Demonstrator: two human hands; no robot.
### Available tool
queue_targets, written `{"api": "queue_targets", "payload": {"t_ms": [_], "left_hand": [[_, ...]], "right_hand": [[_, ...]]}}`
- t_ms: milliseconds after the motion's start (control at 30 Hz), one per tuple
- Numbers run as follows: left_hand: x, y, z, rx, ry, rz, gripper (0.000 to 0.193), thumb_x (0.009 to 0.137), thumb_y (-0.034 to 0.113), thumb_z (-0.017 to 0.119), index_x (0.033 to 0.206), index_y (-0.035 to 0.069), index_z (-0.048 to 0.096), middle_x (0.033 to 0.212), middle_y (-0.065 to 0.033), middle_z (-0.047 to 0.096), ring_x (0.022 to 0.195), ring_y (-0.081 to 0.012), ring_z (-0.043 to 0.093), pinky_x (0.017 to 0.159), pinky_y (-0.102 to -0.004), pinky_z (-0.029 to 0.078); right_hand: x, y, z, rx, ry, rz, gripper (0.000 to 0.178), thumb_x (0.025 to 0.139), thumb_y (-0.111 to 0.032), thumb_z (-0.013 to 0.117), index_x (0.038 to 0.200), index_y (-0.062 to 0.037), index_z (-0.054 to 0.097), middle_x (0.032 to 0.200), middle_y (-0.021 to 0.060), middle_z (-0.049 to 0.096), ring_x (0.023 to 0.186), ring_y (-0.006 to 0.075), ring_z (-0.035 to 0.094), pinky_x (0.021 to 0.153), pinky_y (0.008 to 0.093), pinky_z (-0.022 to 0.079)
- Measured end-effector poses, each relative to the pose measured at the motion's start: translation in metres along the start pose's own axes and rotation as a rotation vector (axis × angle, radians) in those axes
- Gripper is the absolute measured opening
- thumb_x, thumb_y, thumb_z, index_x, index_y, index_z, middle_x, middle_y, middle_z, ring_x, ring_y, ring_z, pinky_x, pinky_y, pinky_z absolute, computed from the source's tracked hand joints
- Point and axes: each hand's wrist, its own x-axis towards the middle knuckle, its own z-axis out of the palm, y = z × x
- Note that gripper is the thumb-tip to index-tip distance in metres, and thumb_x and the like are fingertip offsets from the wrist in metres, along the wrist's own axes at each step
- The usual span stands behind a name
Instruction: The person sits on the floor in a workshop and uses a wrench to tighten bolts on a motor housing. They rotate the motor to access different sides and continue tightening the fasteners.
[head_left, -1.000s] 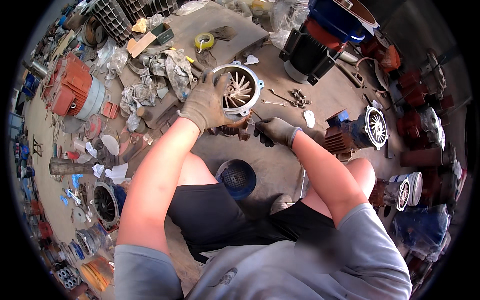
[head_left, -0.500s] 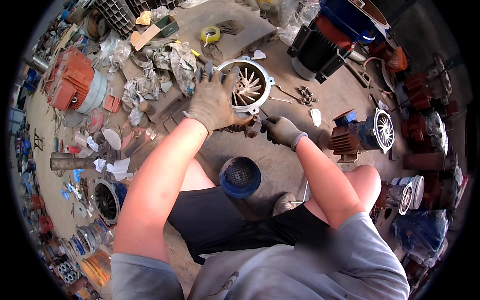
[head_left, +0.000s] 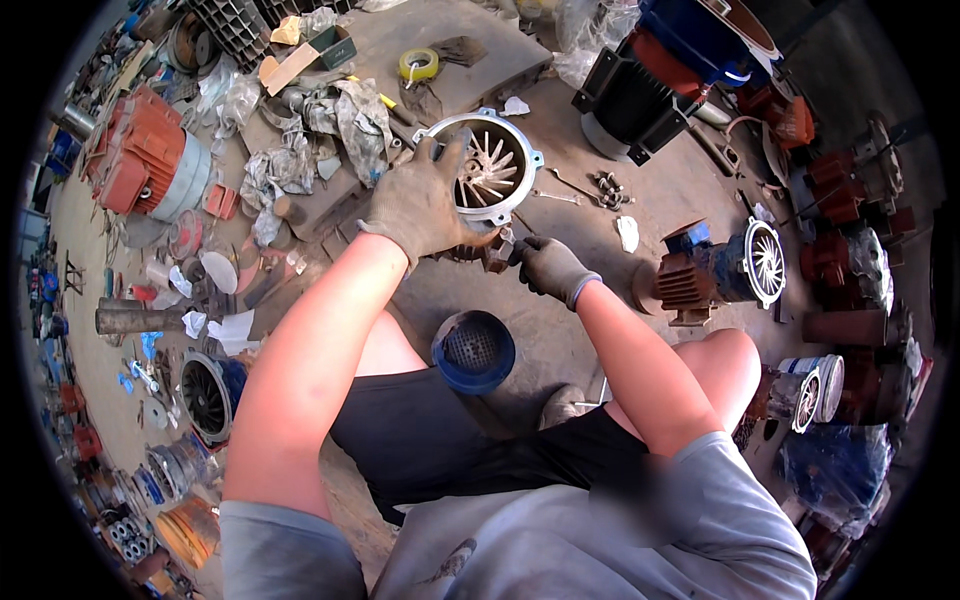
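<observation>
In front of me stands an electric motor with a silver end flange (head_left: 531, 160) and a bladed fan wheel (head_left: 488, 168) inside the ring. My left hand (head_left: 418, 200), in a dirty grey glove, is closed over the flange's left rim, fingers bent at the fan opening. My right hand (head_left: 552, 268), also gloved, is closed just below the flange's lower edge, beside the motor's rusty body (head_left: 478, 252). Something thin and dark shows at its fingertips; its kind is hidden. A blue round fan cover (head_left: 474, 352) with a perforated bottom lies between my legs.
Wrenches and several bolts (head_left: 608, 190) lie right of the motor. A smaller rusty motor (head_left: 690, 280) stands farther right. A big blue-and-black motor (head_left: 640, 90) is at the back right. Crumpled rags (head_left: 345, 125), yellow tape (head_left: 418, 65) and an orange motor (head_left: 140, 150) are on the left.
The view has shifted slightly. My right hand has come a little closer to the motor's lower edge. My left hand stays on the rim, its fingers more bent.
</observation>
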Motion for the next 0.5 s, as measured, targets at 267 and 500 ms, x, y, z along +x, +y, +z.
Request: {"api": "queue_targets", "payload": {"t_ms": [267,500], "left_hand": [[0.001,0.013,0.012,0.009,0.004,-0.086,0.143,0.073,0.089,0.083,0.171,0.000,0.030,0.156,-0.0336,0.054,0.138,-0.0433,0.069,0.110,-0.0477,0.062],[-0.008,0.019,0.002,0.003,0.017,-0.131,0.133,0.079,0.075,0.088,0.170,-0.003,0.032,0.157,-0.0336,0.055,0.143,-0.0423,0.064,0.113,-0.0499,0.058]], "right_hand": [[0.036,0.048,0.020,-0.351,0.319,-0.436,0.041,0.111,-0.033,0.055,0.113,-0.0008,0.081,0.105,0.0231,0.081,0.099,0.0397,0.075,0.093,0.0450,0.058],[0.017,0.031,0.047,-0.156,0.472,-0.343,0.041,0.107,-0.032,0.058,0.103,-0.0006,0.084,0.108,0.0260,0.082,0.104,0.0433,0.076,0.096,0.0463,0.057]]}}
